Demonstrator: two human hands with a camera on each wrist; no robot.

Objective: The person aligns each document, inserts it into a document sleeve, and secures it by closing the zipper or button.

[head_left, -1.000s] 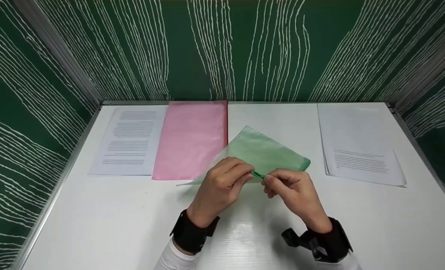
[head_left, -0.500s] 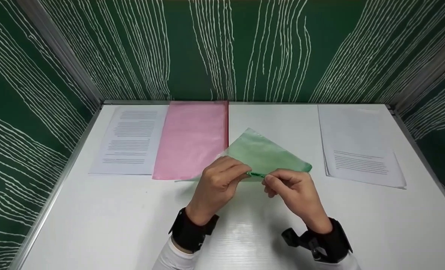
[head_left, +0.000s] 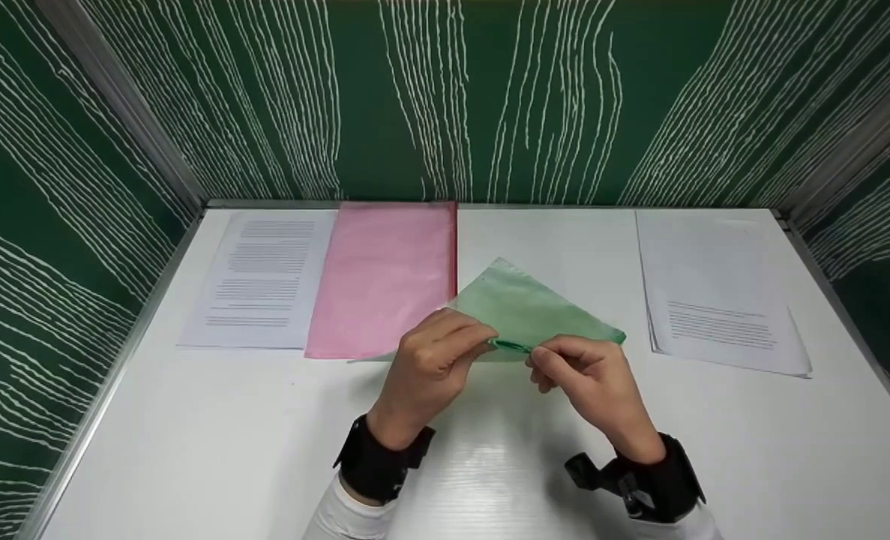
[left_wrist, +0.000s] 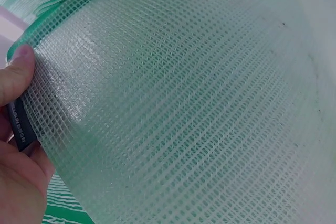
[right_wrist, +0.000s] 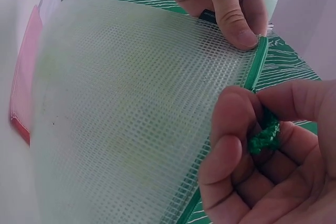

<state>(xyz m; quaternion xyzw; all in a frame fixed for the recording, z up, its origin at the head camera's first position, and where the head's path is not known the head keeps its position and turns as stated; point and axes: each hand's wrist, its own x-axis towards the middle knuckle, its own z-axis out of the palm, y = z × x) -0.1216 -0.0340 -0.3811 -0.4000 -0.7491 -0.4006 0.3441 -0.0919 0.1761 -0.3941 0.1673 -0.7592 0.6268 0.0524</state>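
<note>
A translucent green mesh zipper pouch is held tilted above the table. My left hand pinches its zippered edge near a corner, thumb on the mesh, beside a small black label. My right hand pinches the same edge a short way to the right, its other fingers curled. In the right wrist view, a glittery green zipper pull tab lies within the right hand's fingers. Between the two hands runs a short stretch of green zipper. The slider itself is hidden by the fingers.
A pink pouch with a red edge lies at the back left, partly over printed sheets. More printed sheets lie at the back right. Green panels with white lines enclose the white table.
My left hand has shifted slightly left along the zippered edge, and the gap between the hands has widened. More green zipper shows between them. The right hand has barely moved.
</note>
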